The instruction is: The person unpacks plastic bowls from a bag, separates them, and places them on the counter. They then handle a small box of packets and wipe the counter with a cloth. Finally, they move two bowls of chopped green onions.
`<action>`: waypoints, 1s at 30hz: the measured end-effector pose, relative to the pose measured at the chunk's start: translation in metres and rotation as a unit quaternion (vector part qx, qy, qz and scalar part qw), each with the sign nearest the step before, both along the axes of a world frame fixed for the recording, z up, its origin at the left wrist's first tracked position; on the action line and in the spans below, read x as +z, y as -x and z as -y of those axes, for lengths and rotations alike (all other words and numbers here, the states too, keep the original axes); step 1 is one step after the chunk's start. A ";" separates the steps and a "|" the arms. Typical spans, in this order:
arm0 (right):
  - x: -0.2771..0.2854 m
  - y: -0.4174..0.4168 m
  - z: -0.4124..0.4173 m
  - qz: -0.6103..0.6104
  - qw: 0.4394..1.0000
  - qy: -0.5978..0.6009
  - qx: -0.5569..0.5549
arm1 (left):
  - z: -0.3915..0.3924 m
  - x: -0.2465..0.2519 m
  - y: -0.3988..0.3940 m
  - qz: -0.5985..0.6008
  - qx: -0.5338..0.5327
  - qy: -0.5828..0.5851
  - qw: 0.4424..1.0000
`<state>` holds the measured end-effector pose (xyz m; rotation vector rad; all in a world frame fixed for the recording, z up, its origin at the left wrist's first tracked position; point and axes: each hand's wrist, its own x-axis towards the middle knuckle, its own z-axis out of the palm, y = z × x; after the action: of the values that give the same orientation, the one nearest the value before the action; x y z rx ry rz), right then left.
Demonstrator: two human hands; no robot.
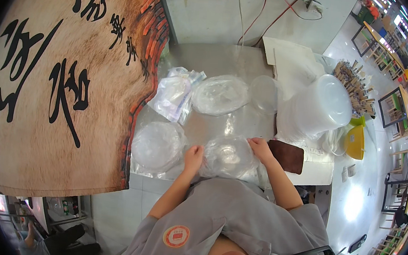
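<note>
My left hand and my right hand grip opposite sides of a clear plastic bag. Round, clear lids or shallow containers seem to be inside it; glare hides the detail. To the left, near my left hand, lies another clear bag with round plastic pieces. Farther back rests a third bagged bundle, beside a crumpled plastic packet with purple printing. A single round clear lid lies right of that bundle. Just beyond my right hand is a folded brown cloth.
Stacked translucent plastic tubs lean on white cardboard at the right. Behind them are many wrapped chopsticks and a yellow bowl. A large printed curtain hangs along the left. Cables run down the back wall.
</note>
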<state>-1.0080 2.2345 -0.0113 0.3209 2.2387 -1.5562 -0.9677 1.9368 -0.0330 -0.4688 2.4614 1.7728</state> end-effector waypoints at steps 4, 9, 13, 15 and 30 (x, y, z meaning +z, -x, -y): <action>-0.044 -0.004 0.015 -0.167 0.976 -0.122 0.065 | 0.000 -0.027 -0.001 0.045 -0.031 0.016 0.998; -0.048 -0.032 0.020 -0.244 0.859 -0.421 0.157 | 0.002 -0.019 -0.010 0.042 -0.122 0.333 0.934; -0.043 -0.045 0.006 -0.343 0.829 -0.415 0.152 | 0.023 -0.015 -0.026 0.007 -0.159 0.379 0.911; -0.020 -0.044 0.010 -0.409 0.828 -0.376 0.082 | 0.026 -0.011 -0.037 -0.068 -0.132 0.363 0.920; 0.026 -0.048 0.097 -0.046 0.788 -0.356 0.500 | -0.015 0.012 -0.032 -0.141 -0.122 0.114 0.976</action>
<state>-0.9601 2.1378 0.0150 -0.6844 2.3096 -0.1536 -0.9357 1.9523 -0.0208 0.0834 2.7822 1.5605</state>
